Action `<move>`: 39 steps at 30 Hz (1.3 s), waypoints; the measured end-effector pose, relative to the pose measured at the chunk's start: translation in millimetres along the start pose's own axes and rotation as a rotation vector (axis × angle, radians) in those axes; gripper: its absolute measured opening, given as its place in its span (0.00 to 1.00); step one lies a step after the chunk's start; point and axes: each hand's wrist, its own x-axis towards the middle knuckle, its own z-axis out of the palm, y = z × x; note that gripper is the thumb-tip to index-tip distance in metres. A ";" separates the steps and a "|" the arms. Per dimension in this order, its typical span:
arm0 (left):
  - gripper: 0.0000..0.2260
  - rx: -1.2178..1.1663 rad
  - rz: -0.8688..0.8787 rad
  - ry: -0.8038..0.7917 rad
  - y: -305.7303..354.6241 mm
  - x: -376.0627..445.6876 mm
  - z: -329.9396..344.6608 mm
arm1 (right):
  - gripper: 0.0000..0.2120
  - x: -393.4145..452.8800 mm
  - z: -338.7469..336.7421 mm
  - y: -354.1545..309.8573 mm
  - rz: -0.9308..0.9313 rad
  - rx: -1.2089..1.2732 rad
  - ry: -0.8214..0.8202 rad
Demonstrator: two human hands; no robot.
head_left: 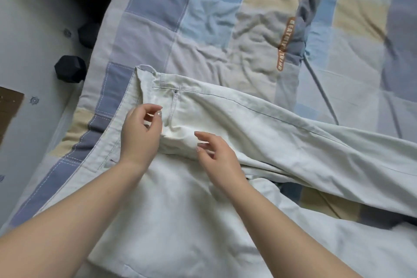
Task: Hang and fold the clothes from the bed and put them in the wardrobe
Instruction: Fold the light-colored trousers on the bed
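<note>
Closest in, two bare forearms reach out over a pair of pale trousers (225,187) spread across the bed (158,29). The left hand (140,133) hovers at the fly, fingers loosely curled, its grip released and holding nothing that shows. The right hand (216,153) sits just beside it over a bunched ridge of cloth at the crotch, fingers spread, grip likewise released. The trousers lie with the waistband towards the bed's left edge and one leg running off to the right; they are not yet folded, and the wardrobe is not in view.

The risk here looks to be that bunched ridge: fold over it and the crease likely sets crooked. The waistband also lies near the bed's edge, so a hard tug could drag the trousers towards the floor.

Beyond, the patchwork quilt (214,7) is rumpled, and a thin grey rod (320,88) slants across it, close enough to snag the far leg. On the floor to the left, a dark dumbbell (70,69).
</note>
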 end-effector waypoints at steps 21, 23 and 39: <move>0.04 0.176 0.281 -0.938 255.1 -270.0 403.0 | 0.15 -271.8 -488.7 265.2 0.511 -0.009 0.800; 0.04 0.195 0.309 -0.957 267.7 -290.8 434.1 | 0.18 -282.2 -520.8 288.6 0.545 -0.116 0.794; 0.19 0.212 0.551 -0.957 339.3 -370.9 594.7 | 0.03 -246.1 -604.7 346.7 0.158 0.147 0.911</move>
